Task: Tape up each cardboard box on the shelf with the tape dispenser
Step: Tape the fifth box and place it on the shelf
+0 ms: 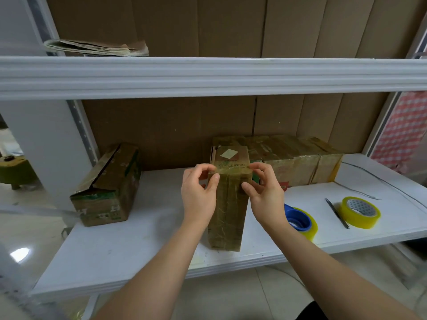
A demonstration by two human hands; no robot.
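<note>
A narrow cardboard box [228, 204] wrapped in clear tape stands in the middle of the white shelf [138, 239]. My left hand [198, 192] presses its left top edge with thumb and fingertips. My right hand [263, 188] does the same on the right top edge, fingers on a strip of tape across the top. A blue tape dispenser with a yellowish roll [300, 221] lies on the shelf just right of my right wrist. An untaped box [108, 185] with a gaping seam lies at the left. Several taped boxes [298, 160] stand in a row behind.
A spare yellowish tape roll [360, 212] and a dark pen [337, 213] lie at the right of the shelf. The upper shelf beam [208, 76] runs overhead with folded paper [97, 48] on it. Cardboard sheets line the back. A red checked cloth [404, 130] hangs at the right.
</note>
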